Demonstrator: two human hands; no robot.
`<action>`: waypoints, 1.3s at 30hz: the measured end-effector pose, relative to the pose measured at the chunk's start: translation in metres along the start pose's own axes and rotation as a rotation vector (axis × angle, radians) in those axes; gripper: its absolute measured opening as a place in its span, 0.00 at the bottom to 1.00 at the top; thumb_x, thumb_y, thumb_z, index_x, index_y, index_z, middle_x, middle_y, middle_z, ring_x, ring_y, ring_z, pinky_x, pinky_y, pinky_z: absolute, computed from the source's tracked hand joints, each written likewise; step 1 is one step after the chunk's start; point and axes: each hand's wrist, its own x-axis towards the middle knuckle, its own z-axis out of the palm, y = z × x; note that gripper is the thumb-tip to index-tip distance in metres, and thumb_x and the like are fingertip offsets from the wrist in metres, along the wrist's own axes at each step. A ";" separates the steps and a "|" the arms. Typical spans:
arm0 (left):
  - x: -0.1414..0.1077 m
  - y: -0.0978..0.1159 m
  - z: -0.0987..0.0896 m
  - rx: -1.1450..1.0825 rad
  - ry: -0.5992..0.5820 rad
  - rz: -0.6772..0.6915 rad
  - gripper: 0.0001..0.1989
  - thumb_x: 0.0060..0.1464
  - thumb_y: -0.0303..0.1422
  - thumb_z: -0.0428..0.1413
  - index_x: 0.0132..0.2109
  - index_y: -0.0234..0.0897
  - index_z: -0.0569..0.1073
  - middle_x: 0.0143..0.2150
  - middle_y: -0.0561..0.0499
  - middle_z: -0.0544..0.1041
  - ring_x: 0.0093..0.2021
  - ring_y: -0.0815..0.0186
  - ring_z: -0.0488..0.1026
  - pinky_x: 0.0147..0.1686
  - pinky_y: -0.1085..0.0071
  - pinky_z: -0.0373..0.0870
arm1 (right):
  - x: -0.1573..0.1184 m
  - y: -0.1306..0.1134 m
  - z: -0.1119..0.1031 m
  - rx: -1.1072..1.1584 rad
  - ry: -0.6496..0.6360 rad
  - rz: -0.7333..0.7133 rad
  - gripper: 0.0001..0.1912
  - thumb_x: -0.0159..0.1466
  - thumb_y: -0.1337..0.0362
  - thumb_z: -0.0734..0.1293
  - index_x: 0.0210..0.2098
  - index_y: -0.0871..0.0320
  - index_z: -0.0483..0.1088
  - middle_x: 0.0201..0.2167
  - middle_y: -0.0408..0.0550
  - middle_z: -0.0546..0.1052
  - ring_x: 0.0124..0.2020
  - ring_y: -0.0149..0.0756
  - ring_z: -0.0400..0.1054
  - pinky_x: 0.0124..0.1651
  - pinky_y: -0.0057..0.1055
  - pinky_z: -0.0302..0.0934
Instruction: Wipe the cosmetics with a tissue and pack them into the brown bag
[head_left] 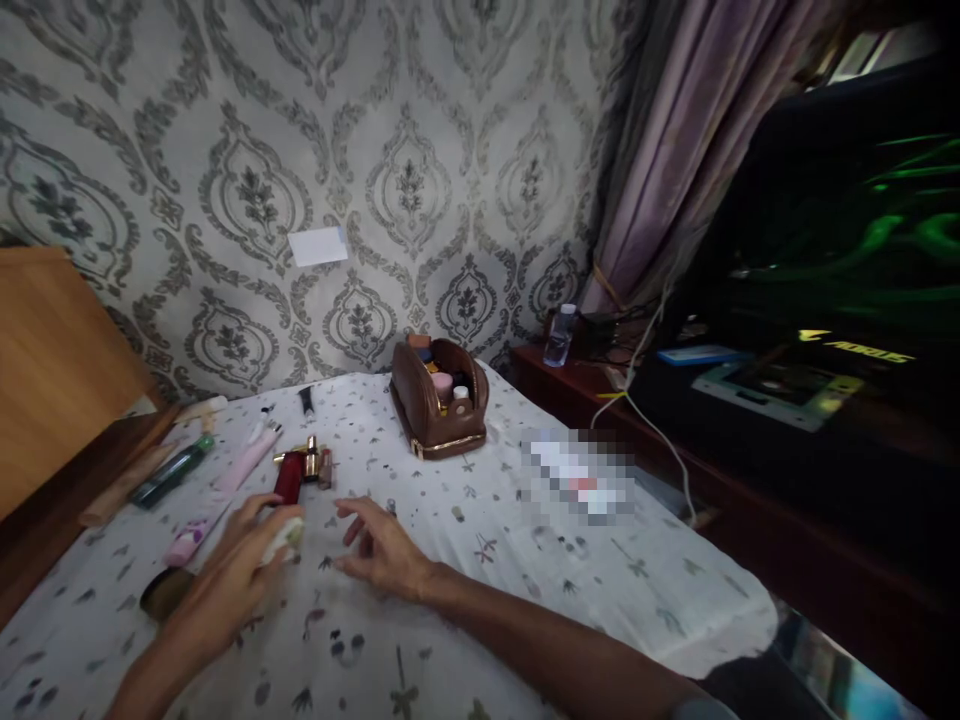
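My left hand [251, 560] is closed around a small whitish item [283, 540] with a greenish-yellow part, just in front of a dark red item [289, 478]. To its right, my right hand [382, 550] hovers over the cloth with its fingers apart and nothing between them. Small gold and red-brown cosmetics [311, 458] lie beside the red item. A round dark item [166, 594] is partly hidden behind my left wrist. Further back, a brown cosmetic bag [439, 400] stands open with several small containers inside.
On the left lie a pink tool [244, 462], a green bottle [172, 472] and a beige tube [124, 487]. A small black item [306, 400] lies further back. At right are a blurred patch [577, 475], a clear bottle [559, 337] and a white cable [664, 445].
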 end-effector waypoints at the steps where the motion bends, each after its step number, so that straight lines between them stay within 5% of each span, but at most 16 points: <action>1: 0.004 0.014 0.008 -0.050 -0.020 0.037 0.18 0.63 0.36 0.46 0.56 0.47 0.72 0.60 0.47 0.68 0.58 0.55 0.69 0.55 0.59 0.71 | 0.000 0.003 0.001 0.036 -0.006 -0.009 0.40 0.54 0.64 0.76 0.63 0.48 0.61 0.53 0.49 0.69 0.36 0.31 0.68 0.33 0.27 0.66; 7: 0.029 0.066 0.043 -0.129 0.030 0.061 0.18 0.65 0.36 0.44 0.58 0.44 0.69 0.54 0.44 0.71 0.54 0.54 0.71 0.51 0.56 0.73 | 0.009 0.019 -0.004 0.192 0.165 0.055 0.34 0.50 0.61 0.77 0.55 0.54 0.68 0.43 0.46 0.71 0.32 0.30 0.66 0.36 0.30 0.66; 12: 0.042 0.069 0.058 -0.067 0.137 0.031 0.16 0.66 0.40 0.45 0.56 0.39 0.66 0.47 0.43 0.72 0.50 0.53 0.72 0.47 0.55 0.74 | 0.011 0.020 -0.010 0.307 0.111 0.123 0.38 0.43 0.62 0.79 0.52 0.56 0.68 0.35 0.40 0.71 0.31 0.30 0.66 0.33 0.28 0.65; 17: 0.044 0.067 0.075 0.005 0.253 0.033 0.12 0.66 0.41 0.45 0.47 0.40 0.66 0.40 0.45 0.72 0.43 0.53 0.73 0.41 0.58 0.73 | 0.009 0.017 -0.008 0.143 0.121 0.059 0.24 0.48 0.66 0.75 0.45 0.57 0.70 0.34 0.41 0.72 0.32 0.31 0.66 0.34 0.26 0.65; 21: 0.046 0.070 0.074 -0.068 0.254 -0.046 0.12 0.66 0.42 0.43 0.40 0.40 0.64 0.36 0.46 0.71 0.41 0.54 0.72 0.41 0.60 0.70 | 0.008 0.014 -0.008 0.067 0.090 0.028 0.19 0.50 0.68 0.72 0.43 0.58 0.71 0.37 0.44 0.74 0.37 0.34 0.66 0.37 0.27 0.66; 26: 0.052 0.067 0.066 -0.462 0.182 -0.221 0.11 0.63 0.40 0.44 0.34 0.42 0.62 0.30 0.52 0.67 0.36 0.58 0.69 0.41 0.63 0.66 | 0.008 0.015 -0.009 0.031 0.014 0.141 0.25 0.49 0.70 0.72 0.47 0.58 0.71 0.30 0.38 0.71 0.29 0.30 0.63 0.33 0.26 0.61; 39: 0.052 0.056 0.064 -0.911 0.097 -0.490 0.12 0.55 0.37 0.48 0.39 0.39 0.73 0.26 0.56 0.69 0.28 0.65 0.68 0.27 0.73 0.63 | 0.011 0.020 -0.006 0.421 -0.001 0.236 0.33 0.44 0.61 0.80 0.47 0.55 0.68 0.31 0.38 0.74 0.32 0.31 0.70 0.38 0.29 0.65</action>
